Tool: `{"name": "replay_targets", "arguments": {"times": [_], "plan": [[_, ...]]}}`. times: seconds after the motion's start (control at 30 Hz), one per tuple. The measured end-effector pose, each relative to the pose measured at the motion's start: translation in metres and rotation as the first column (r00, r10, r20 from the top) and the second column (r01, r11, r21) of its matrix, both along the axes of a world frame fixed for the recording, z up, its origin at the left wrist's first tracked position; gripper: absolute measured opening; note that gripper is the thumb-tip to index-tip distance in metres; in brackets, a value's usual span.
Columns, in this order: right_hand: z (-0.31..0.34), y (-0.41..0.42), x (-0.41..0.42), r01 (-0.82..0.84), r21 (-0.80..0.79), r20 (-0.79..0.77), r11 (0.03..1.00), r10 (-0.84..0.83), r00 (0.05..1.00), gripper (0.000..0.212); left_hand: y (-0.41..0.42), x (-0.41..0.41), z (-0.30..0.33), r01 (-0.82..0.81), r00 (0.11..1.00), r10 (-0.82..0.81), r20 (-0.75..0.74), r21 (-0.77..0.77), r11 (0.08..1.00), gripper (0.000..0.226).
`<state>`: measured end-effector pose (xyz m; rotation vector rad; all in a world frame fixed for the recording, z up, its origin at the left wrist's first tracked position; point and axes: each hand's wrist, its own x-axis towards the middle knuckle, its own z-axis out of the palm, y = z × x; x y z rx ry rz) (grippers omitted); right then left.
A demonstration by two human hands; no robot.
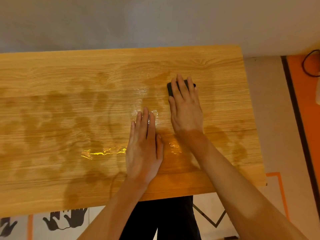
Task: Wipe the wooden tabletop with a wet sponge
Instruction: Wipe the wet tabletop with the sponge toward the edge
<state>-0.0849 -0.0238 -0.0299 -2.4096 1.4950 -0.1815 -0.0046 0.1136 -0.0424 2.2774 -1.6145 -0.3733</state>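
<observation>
Against grey wall [121, 19], wet tabletop [69, 118]

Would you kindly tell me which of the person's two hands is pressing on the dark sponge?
The right hand: its straight fingers lie flat over the dark rectangular sponge, farther from the person. The left hand rests flat on the bare, wet wooden tabletop.

Warm dim indoor light, yellow glare streaks on wet counter [52, 80], soft forearm shadows near front edge, slight overall softness, wide-angle bowing at counter edges, wall grey and flat
</observation>
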Motion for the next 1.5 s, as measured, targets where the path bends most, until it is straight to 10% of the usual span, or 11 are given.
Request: {"name": "replay_targets", "arguments": {"times": [0.23,0.5,0.73,0.97,1.17,1.5], "plan": [[-0.002,0.116,-0.066,-0.114,-0.070,-0.018,0.991,0.113,0.993,0.046,-0.002,-0.001,-0.001,0.005,1.000,-0.005,-0.012,0.003,1.000,0.059],[-0.003,0.003,-0.031,0.092,-0.041,-0.009,0.995,-0.093,0.996,0.048,0.000,0.000,-0.007,0.013,1.000,-0.012,0.027,-0.035,0.999,0.057],[-0.007,0.132,-0.104,-0.033,-0.061,-0.028,0.998,0.032,0.999,0.057,0.000,-0.001,-0.008,0.015,1.000,-0.016,-0.010,-0.057,0.998,0.058],[-0.001,0.009,-0.068,0.018,-0.055,-0.044,0.998,-0.021,0.999,0.046,0.000,-0.002,-0.008,-0.003,0.999,0.005,0.039,-0.040,0.999,0.057],[-0.006,0.098,-0.130,-0.058,-0.098,-0.200,0.994,0.037,0.979,0.074,0.001,-0.004,-0.007,0.004,0.998,0.000,0.062,-0.064,0.998,0.057],[-0.006,0.010,-0.110,0.038,-0.019,0.009,0.999,-0.038,0.999,0.046,0.003,-0.003,-0.008,0.011,0.999,-0.008,0.052,-0.059,0.998,0.057]]}}
